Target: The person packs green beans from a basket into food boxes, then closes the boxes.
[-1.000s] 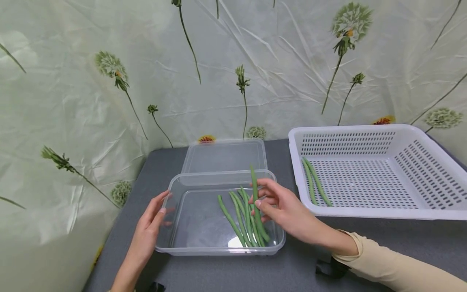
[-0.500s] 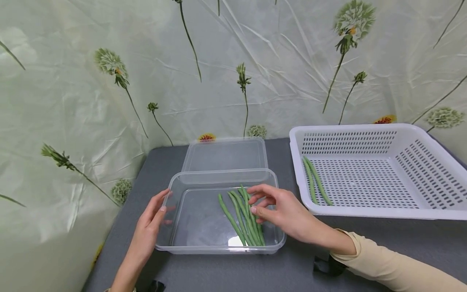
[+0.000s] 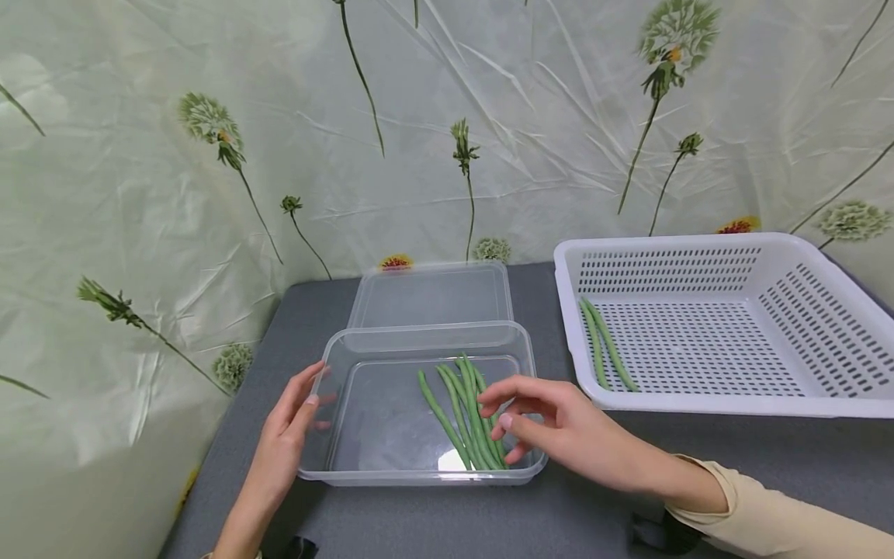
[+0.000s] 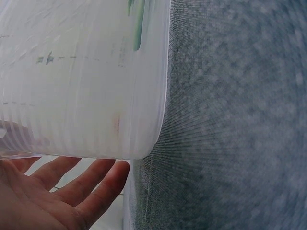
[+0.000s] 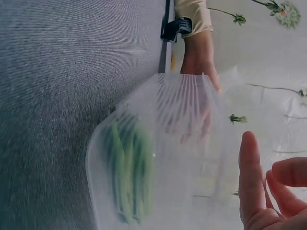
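Observation:
A clear plastic container [image 3: 380, 478] stands on the grey cloth, with several green beans [image 3: 457, 415] lying lengthwise in its right half. My left hand [image 3: 282, 435] rests against the container's left end, thumb at the rim. In the left wrist view its spread, slightly bent fingers [image 4: 98, 189] lie along the outer wall. Over the container's right edge hovers my right hand [image 3: 552, 423], loosely bent and holding nothing. Its fingers [image 5: 249, 177] show bare in the right wrist view, beside the container with the beans seen blurred through its wall.
A white perforated basket [image 3: 698, 404] stands at the right with two green beans [image 3: 608, 349] along its left side. Behind the container lies a clear lid [image 3: 433, 295]. A flower-printed sheet [image 3: 391, 194] hangs at the back and left.
My right hand has let go of a green bean, which now lies with the others in the container, and has drawn back toward the right and nearer me. The left hand stays put.

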Demonstrator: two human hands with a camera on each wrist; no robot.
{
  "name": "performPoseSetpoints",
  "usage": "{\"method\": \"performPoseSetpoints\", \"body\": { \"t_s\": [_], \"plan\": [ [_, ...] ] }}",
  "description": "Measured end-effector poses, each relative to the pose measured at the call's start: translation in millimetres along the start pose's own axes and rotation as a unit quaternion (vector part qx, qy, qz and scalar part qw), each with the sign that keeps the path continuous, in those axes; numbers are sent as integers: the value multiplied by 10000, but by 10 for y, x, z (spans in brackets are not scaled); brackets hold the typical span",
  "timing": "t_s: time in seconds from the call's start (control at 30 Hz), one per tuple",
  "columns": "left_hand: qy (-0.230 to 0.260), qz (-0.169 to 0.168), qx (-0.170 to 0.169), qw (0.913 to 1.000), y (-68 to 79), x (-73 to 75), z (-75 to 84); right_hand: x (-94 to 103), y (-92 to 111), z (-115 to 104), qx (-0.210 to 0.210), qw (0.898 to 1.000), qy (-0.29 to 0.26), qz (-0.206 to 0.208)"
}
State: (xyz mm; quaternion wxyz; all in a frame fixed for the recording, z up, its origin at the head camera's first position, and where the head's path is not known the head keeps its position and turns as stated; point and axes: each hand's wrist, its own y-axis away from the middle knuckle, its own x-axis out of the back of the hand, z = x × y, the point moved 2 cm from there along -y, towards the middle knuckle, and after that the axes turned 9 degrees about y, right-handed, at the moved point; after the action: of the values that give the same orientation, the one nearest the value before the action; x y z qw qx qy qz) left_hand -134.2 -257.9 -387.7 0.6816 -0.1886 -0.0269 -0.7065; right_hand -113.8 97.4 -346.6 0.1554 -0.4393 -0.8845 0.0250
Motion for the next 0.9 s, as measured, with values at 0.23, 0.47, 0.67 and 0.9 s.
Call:
{"method": "performPoseSetpoints", "body": {
  "t_s": [0.23, 0.47, 0.67, 0.9],
  "plan": [
    [-1, 19, -43, 10000, -9, -2, 2, 147, 164, -162, 135, 9993, 342, 87],
    [-9, -17, -49, 10000, 8, 9, -16, 418, 301, -327, 80, 9950, 917, 382],
    [2, -55, -99, 9999, 6, 11, -28, 777, 374, -432, -217, 9764, 2043, 668],
    [27, -66, -95, 9999, -1, 17, -28, 1210, 372, -374, -916, 9408, 3207, 597]
  ]
}}
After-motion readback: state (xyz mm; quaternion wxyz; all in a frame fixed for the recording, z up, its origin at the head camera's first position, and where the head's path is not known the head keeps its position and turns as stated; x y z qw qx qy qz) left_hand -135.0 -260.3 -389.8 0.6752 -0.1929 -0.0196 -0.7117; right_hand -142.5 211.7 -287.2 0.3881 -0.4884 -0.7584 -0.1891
